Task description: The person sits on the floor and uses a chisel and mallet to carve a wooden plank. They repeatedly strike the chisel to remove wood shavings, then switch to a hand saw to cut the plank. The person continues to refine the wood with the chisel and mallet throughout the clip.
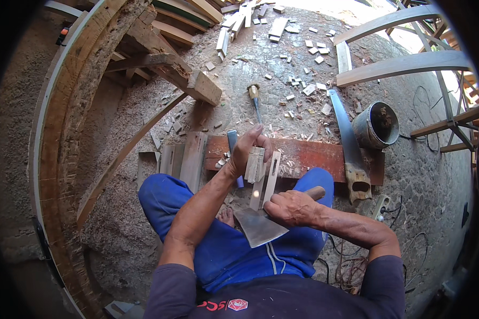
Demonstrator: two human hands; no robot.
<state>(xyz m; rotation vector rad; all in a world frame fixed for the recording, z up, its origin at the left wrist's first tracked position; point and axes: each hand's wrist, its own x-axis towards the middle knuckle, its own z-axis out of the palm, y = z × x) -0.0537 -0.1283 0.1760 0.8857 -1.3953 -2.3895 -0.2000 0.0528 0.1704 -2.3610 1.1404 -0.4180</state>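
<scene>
Nearest the camera, a hatchet is gripped in the closed right hand, blade touching a slotted wooden piece. That piece is pinched upright over the red plank by the left hand. A glancing blow could reach those fingers.

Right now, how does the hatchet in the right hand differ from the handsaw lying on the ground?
The hatchet is held in the right hand; the handsaw lies untouched, partly across the red plank. The hatchet blade is short and broad; the handsaw blade is long and narrow. The hatchet sits beside the wood piece that the left hand holds; the handsaw lies by the bucket. Both have wooden handles.
</scene>
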